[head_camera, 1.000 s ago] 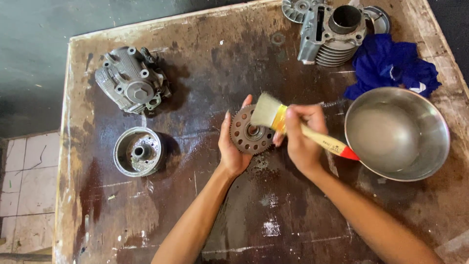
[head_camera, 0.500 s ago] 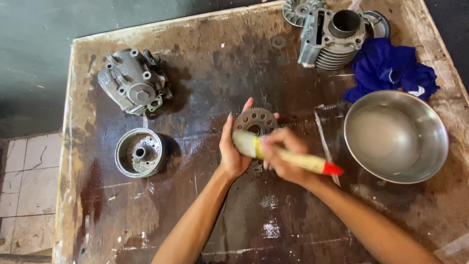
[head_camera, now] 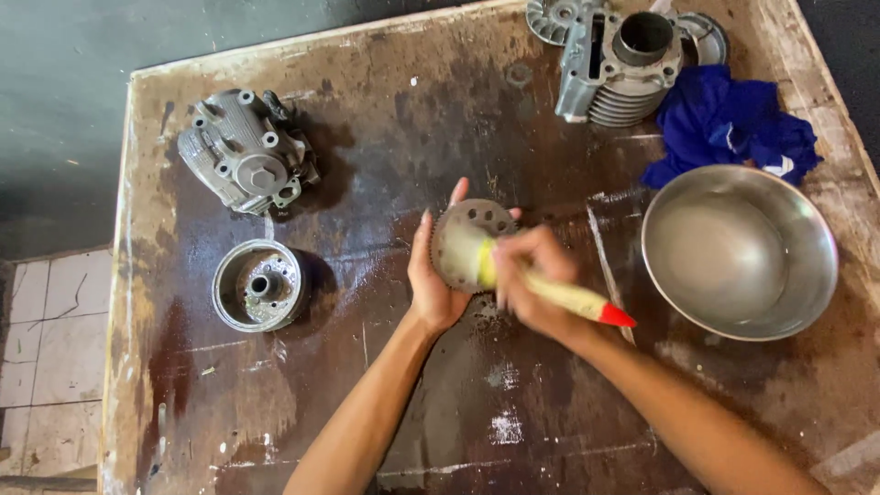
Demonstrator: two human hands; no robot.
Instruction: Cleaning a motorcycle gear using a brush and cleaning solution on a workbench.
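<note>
A view from above of a worn, stained wooden tabletop [head_camera: 367,394], with two bare forearms reaching in from the bottom edge toward the middle.

The left hand [head_camera: 435,280] cups a round, toothed metal gear disc [head_camera: 463,240] from its left and underside, thumb near the top rim and fingers curled behind it, holding it just above the tabletop with its perforated face turned toward the camera. The right hand [head_camera: 532,280] is closed around the pale wooden handle of a paintbrush [head_camera: 550,291], gripping it close to the yellow band near the bristles. The bristle end lies against the lower face of the disc, directly left of the right hand. The brush's long axis slopes from the disc at upper left down to its red handle tip at lower right (the right hand is blurred, so its finger positions are unclear).

A steel bowl [head_camera: 807,275] sits to the right of the right hand, near the red tip of the brush, nearer that hand than the left. Behind the bowl lie a crumpled blue rag [head_camera: 724,119] and a finned engine cylinder [head_camera: 623,73]. Well apart to the left are a grey cylinder head [head_camera: 243,165] and, nearer the viewer, a round metal housing [head_camera: 258,286].
</note>
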